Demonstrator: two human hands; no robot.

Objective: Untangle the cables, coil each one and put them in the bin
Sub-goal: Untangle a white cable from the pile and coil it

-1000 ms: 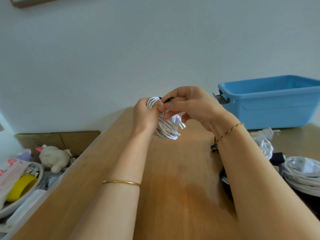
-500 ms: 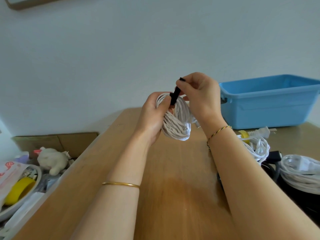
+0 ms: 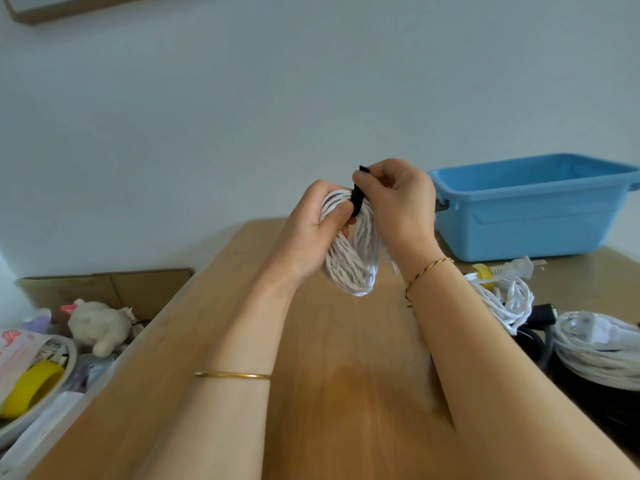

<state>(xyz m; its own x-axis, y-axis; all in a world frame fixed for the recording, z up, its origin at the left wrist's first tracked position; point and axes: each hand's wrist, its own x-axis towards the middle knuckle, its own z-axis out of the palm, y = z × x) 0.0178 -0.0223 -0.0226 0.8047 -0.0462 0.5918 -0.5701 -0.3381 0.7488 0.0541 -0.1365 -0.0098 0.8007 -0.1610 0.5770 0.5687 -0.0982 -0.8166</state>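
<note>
Both hands hold one coil of white cable [image 3: 349, 268] up in the air above the far part of the wooden table [image 3: 346, 393]. The left hand [image 3: 311, 233] is wrapped round the coil's left side, fingers curled behind it and the thumb pressed against the front near the top. The right hand [image 3: 398, 209] pinches the upper end of a black strap [image 3: 356, 202] between thumb and curled fingers; the strap runs down across the top of the coil, and its tip sticks out above the fingertips. The coil hangs as a long oval, its lower loop free below both hands. A gold bangle [image 3: 232, 375] sits on the left forearm and a thin cord bracelet [image 3: 426, 271] on the right wrist.

The blue bin [image 3: 530, 216] stands at the far right of the table against the wall, just right of the right hand; what it holds cannot be seen from here. Near it, at the right edge, lies a loose white cable [image 3: 512, 299] with a white plug [image 3: 516, 268] and a bit of yellow on it. Nearer still lies a bundled white cable [image 3: 595, 348], on top of black cable [image 3: 533, 344].

Left of the table, lower down, are a cardboard box [image 3: 104, 289], a white stuffed toy [image 3: 98, 327] and a yellow roll [image 3: 27, 386] in a pale dish.
</note>
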